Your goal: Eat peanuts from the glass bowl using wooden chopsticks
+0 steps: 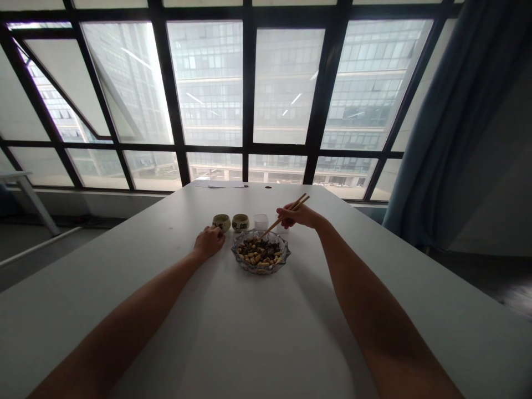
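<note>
My right hand [298, 215] is closed on a pair of wooden chopsticks [272, 226], held at a slant. Their tips reach down among the nuts and dark seeds [260, 254] in a clear glass bowl [261, 269] with a scalloped rim. Left of that bowl, my left hand [209, 242] rests on the table with its fingers curled and nothing visible in them. It partly covers the front of a small cream cup [221, 220] with dark characters; whether it touches the cup is unclear. A similar cup [240, 223] stands beside it.
Behind the bowl is a small translucent white container [261, 221]; another [282, 224] is partly hidden under my right hand. All stand on a long white table [249, 332]. Papers [220, 184] lie at its far end, before large windows. A blue curtain [436, 127] hangs at right.
</note>
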Tool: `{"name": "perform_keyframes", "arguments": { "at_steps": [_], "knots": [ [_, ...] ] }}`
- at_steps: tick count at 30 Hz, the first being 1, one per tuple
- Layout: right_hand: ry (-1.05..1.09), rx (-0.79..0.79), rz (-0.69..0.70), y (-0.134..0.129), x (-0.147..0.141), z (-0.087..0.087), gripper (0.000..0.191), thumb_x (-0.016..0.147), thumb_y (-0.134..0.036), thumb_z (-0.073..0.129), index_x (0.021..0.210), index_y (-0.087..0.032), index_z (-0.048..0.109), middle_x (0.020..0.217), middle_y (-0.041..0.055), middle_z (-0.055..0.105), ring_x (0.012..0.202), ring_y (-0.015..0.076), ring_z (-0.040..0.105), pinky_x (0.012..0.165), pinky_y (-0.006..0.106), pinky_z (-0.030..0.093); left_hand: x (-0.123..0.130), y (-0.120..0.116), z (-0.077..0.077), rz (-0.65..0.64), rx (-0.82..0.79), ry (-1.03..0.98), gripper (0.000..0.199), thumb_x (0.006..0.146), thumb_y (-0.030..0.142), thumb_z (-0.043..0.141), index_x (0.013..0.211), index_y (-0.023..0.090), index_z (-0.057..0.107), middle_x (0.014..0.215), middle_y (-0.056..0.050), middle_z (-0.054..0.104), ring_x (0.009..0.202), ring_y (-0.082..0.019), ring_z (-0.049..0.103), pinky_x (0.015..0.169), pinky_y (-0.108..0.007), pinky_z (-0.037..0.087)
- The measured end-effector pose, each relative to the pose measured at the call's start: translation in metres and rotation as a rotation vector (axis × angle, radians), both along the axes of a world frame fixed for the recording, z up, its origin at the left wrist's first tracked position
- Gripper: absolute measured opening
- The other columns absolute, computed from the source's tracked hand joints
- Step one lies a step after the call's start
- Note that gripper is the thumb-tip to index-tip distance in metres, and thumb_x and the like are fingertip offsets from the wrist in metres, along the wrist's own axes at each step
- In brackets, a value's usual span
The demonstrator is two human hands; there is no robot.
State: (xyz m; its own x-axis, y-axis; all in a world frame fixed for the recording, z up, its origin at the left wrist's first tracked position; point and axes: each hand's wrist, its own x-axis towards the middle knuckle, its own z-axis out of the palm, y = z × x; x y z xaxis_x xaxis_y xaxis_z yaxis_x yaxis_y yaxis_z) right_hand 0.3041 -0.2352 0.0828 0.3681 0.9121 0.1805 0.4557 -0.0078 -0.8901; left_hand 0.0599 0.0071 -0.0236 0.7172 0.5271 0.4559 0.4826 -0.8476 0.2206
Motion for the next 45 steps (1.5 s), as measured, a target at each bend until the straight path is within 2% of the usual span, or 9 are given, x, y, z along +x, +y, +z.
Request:
{"name": "perform_keyframes", "arguments": {
  "at_steps": [8, 13, 19, 25, 31, 35, 40, 45],
  "knots": [
    [0.001, 0.040, -0.003, -0.001, -0.005, 0.004, 0.058, 0.066, -0.068, 0.080, 0.070, -0.012, 0.070, 0.057, 0.0087, 0.071, 0.047, 0.0150, 0.066, 0.044, 0.022, 0.050, 0.000, 0.000, 0.000, -0.007, 0.018, 0.012, 0.019, 0.088, 0.029, 0.055, 0.086, 0.020, 0.071, 0.103, -0.013, 0.072, 0.106, -0.032, 0.063, 0.086, -0.040, 0.053],
    [0.037, 0.084, -0.013, -0.006, 0.003, 0.005, 0.059, 0.066, -0.069, 0.080, 0.072, -0.011, 0.070, 0.058, 0.0090, 0.071, 0.048, 0.0160, 0.067, 0.045, 0.023, 0.051, 0.000, -0.001, 0.001, -0.010, 0.012, 0.010, 0.019, 0.088, 0.029, 0.055, 0.086, 0.020, 0.071, 0.102, -0.013, 0.072, 0.105, -0.032, 0.064, 0.086, -0.041, 0.053],
    [0.279, 0.236, -0.020, -0.014, 0.020, 0.000, 0.054, 0.062, -0.063, 0.086, 0.073, -0.013, 0.070, 0.055, 0.0037, 0.068, 0.045, 0.0126, 0.062, 0.044, 0.023, 0.050, 0.000, 0.002, -0.002, -0.008, 0.017, 0.011, 0.018, 0.087, 0.029, 0.056, 0.086, 0.020, 0.071, 0.104, -0.013, 0.072, 0.106, -0.031, 0.063, 0.089, -0.040, 0.053],
    [0.470, 0.316, -0.011, -0.023, 0.038, -0.008, 0.040, 0.075, -0.053, 0.083, 0.069, -0.017, 0.068, 0.051, -0.0016, 0.063, 0.043, 0.0094, 0.057, 0.043, 0.021, 0.049, 0.001, 0.003, -0.003, -0.010, 0.012, 0.024, 0.019, 0.087, 0.030, 0.055, 0.087, 0.020, 0.071, 0.106, -0.013, 0.071, 0.107, -0.030, 0.063, 0.090, -0.040, 0.053],
    [0.580, 0.347, -0.036, -0.027, 0.046, -0.013, 0.036, 0.077, -0.049, 0.083, 0.069, -0.017, 0.068, 0.050, -0.0024, 0.062, 0.043, 0.0090, 0.057, 0.041, 0.020, 0.047, 0.000, 0.001, 0.000, 0.012, 0.005, 0.042, 0.017, 0.087, 0.030, 0.054, 0.089, 0.020, 0.067, 0.104, -0.012, 0.071, 0.108, -0.030, 0.063, 0.089, -0.039, 0.052],
    [0.588, 0.362, -0.051, -0.028, 0.045, -0.013, 0.035, 0.083, -0.047, 0.078, 0.069, -0.017, 0.067, 0.049, -0.0032, 0.060, 0.041, 0.0083, 0.056, 0.040, 0.019, 0.046, -0.002, -0.001, 0.002, 0.063, -0.028, -0.017, 0.018, 0.086, 0.030, 0.058, 0.099, 0.018, 0.061, 0.104, -0.013, 0.068, 0.105, -0.029, 0.063, 0.086, -0.038, 0.053],
    [0.583, 0.360, -0.033, -0.026, 0.043, -0.012, 0.036, 0.083, -0.049, 0.079, 0.070, -0.017, 0.067, 0.050, -0.0032, 0.060, 0.042, 0.0083, 0.056, 0.041, 0.019, 0.046, -0.003, -0.001, 0.002, 0.105, 0.061, -0.129, 0.037, 0.084, 0.030, 0.063, 0.116, 0.015, 0.054, 0.119, -0.017, 0.061, 0.115, -0.032, 0.058, 0.091, -0.041, 0.052],
    [0.596, 0.352, -0.045, -0.022, 0.044, -0.014, 0.035, 0.079, -0.048, 0.082, 0.070, -0.017, 0.068, 0.050, -0.0025, 0.062, 0.043, 0.0090, 0.057, 0.041, 0.019, 0.047, -0.002, 0.006, -0.006, 0.089, 0.039, -0.131, 0.059, 0.085, 0.029, 0.063, 0.140, 0.020, 0.043, 0.141, -0.018, 0.052, 0.127, -0.035, 0.053, 0.099, -0.045, 0.050]
  ]
}}
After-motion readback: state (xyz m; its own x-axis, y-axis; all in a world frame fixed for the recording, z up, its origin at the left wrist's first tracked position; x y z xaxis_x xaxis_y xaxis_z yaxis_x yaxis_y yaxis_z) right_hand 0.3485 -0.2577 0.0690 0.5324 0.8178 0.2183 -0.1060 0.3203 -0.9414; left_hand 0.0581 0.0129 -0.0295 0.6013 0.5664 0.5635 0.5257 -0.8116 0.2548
